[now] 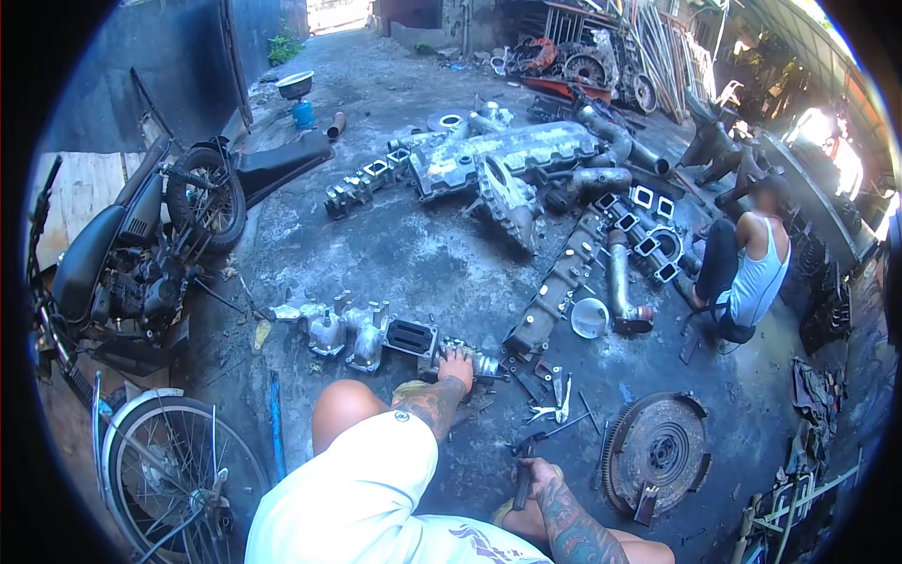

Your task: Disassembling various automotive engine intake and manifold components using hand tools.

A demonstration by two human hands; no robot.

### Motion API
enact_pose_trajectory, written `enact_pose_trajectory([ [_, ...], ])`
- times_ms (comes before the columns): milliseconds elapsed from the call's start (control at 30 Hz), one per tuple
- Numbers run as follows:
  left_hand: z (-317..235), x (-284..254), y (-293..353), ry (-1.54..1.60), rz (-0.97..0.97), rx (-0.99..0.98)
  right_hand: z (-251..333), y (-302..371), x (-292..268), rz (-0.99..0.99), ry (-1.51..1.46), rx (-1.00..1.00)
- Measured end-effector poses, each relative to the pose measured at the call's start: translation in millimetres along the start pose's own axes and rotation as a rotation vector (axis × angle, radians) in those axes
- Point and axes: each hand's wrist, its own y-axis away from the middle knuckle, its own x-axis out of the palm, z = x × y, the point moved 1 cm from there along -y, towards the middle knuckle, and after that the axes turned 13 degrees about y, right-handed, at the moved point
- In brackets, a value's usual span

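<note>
My left hand rests on the right end of a silvery cast-metal intake manifold, its fingers spread over the metal. That part lies on the ground and has a slotted rectangular opening. By my right knee, my right hand is closed around a dark hammer; fingers hide part of its handle. Just ahead of this hand lie a T-shaped bar tool and silver pliers. A large toothed flywheel lies flat to the right.
Engine parts spread ahead, among them a long valve cover, a metal pipe and a white bowl. A motorbike and a spoked wheel stand left. Another person crouches at right.
</note>
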Motion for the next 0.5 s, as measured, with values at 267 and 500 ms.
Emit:
enact_pose_trajectory([
  [267, -43, -103, 7, 0.031, 0.444, 0.307, -36, -23, -14, 0.098, -0.163, -0.062],
  [500, -7, -206, 20, 0.137, 0.174, 0.587, -58, -49, -21, 0.029, 0.001, -0.143],
])
